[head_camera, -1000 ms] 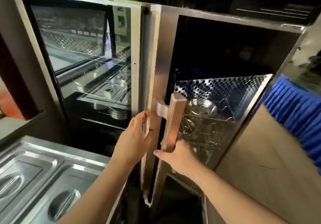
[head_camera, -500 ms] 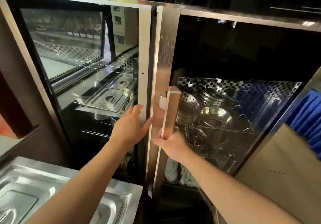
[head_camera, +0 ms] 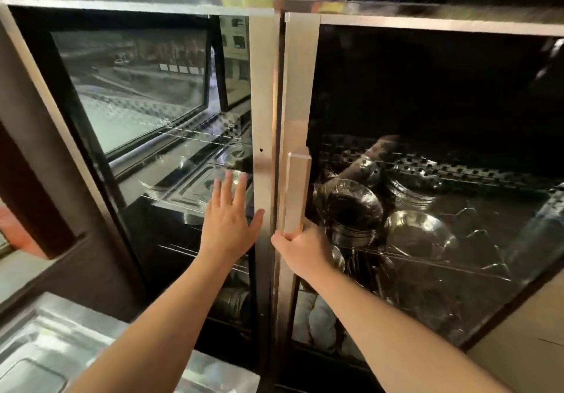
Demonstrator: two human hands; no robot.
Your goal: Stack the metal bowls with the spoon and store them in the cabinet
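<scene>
A steel cabinet with two glass doors fills the view. My right hand (head_camera: 300, 247) grips the lower end of the vertical door handle (head_camera: 296, 191) on the right door (head_camera: 300, 87), which lies flush with the frame. My left hand (head_camera: 227, 220) rests flat, fingers spread, on the glass of the left door (head_camera: 264, 87). Behind the right glass, metal bowls (head_camera: 419, 232) sit on a wire rack, a stacked set (head_camera: 349, 206) beside them. I cannot make out a spoon.
A steel counter with lidded food pans (head_camera: 45, 350) juts out at the lower left. Metal trays (head_camera: 183, 191) lie on the left shelf behind the glass. A tan wall panel (head_camera: 525, 331) stands at the lower right.
The right door has swung in from wide open to flush with the frame, my right hand staying on its handle. My left hand moved from the door edge onto the left glass.
</scene>
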